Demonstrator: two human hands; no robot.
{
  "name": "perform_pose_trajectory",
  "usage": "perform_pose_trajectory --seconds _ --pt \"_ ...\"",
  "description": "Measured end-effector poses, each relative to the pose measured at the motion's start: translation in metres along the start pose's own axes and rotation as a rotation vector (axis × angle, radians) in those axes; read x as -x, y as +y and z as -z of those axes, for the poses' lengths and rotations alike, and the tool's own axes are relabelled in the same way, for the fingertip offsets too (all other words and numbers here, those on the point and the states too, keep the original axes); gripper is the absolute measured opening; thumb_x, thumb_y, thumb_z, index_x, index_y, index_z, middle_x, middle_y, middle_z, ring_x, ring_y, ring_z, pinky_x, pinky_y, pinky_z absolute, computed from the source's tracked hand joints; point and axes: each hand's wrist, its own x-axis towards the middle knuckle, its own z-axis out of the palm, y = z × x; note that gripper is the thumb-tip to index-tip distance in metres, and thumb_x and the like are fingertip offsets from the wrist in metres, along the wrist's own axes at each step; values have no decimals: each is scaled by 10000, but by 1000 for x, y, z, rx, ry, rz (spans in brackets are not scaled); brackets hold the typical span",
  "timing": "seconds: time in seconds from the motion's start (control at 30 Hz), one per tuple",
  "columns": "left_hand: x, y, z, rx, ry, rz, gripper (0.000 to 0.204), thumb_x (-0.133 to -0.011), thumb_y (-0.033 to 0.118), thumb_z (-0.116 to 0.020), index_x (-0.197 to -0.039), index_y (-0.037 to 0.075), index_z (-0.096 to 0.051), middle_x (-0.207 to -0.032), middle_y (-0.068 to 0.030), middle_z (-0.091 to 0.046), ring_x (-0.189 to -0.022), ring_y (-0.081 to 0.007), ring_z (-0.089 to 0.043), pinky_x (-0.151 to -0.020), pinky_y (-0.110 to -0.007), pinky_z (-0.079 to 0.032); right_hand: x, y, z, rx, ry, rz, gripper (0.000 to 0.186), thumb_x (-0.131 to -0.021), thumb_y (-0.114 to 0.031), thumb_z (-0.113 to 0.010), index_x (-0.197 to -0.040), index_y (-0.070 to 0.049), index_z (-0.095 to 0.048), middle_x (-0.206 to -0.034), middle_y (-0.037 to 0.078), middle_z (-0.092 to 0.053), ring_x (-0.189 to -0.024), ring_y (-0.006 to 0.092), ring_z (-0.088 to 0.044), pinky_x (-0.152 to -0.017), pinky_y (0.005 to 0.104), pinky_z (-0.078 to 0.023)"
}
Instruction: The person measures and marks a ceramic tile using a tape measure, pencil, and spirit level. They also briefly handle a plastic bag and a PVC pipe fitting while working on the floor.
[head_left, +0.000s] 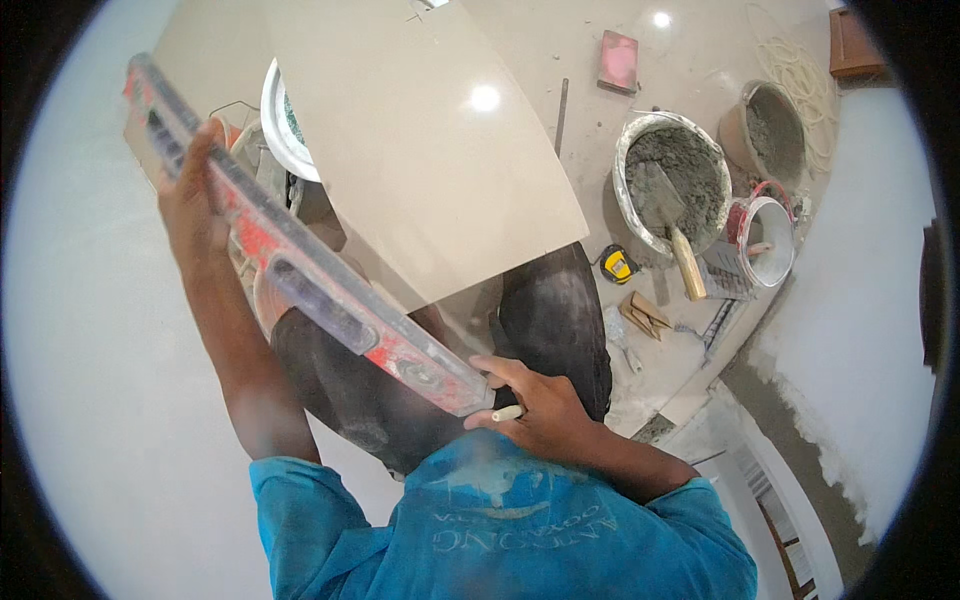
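A long red and grey spirit level [300, 255], worn and smeared with pale dust, slants across my lap from upper left to lower right. My left hand [198, 205] is closed around its upper part. At the lower end, my right hand [545, 408] grips the level's tip, with a slim pale pen-like stick [507, 412] also between its fingers. Just beyond the level lies a large beige tile [430, 150], one corner near my knees. The level covers part of my legs and the things behind it.
On the right stand a mortar bucket [720, 200] with a trowel [686, 255] in it, a second bucket [733, 128] and a white-red pail [785, 265]. Near them lie a yellow tape measure [618, 264], wooden pieces [645, 315] and a pink block [618, 62]. A white basin [273, 125] is at left.
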Motion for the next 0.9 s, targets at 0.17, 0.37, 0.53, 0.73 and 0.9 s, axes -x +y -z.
perform_pose_trajectory --seconds 0.17,0.37,0.53,0.73,0.9 --pt "-34 -20 -66 -71 14 141 684 -816 275 -764 -1273 -157 -494 -1094 -247 -633 -954 -297 -667 -798 -385 -554 -24 28 -10 90 233 207 585 -824 -229 -813 -1299 -57 -519 -1140 177 -687 -747 137 -661 -631 278 -518" --pt "-71 -27 -117 -29 -23 151 619 -700 141 -802 -1172 -117 -496 -1003 -184 -637 -804 -241 -667 -701 -336 -555 -52 40 -17 -32 353 45 409 -873 -90 -753 -1198 -31 -513 -1066 158 -716 -851 112 -695 -701 258 -553" --pt "-97 -32 -136 2 -69 143 649 -681 114 -799 -1188 -133 -479 -1019 -196 -630 -804 -248 -666 -675 -343 -559 -65 38 -20 -307 423 69 393 -849 -159 -771 -1203 -89 -613 -1101 115 -701 -945 214 -721 -810 343 -573" --pt "-112 -43 -149 8 -91 123 673 -657 122 -809 -1186 -149 -493 -1017 -215 -639 -816 -250 -669 -663 -351 -563 -71 40 -22 -141 513 89 387 -835 -56 -747 -1204 -43 -634 -1079 145 -714 -943 204 -724 -809 344 -577" --pt "-116 -48 -153 -89 -86 125 701 -643 145 -815 -1194 -156 -504 -1014 -223 -645 -826 -256 -677 -676 -351 -565 -78 40 -14 -43 571 267 413 -797 -11 -754 -1198 -25 -656 -1044 163 -709 -910 220 -721 -767 321 -587"
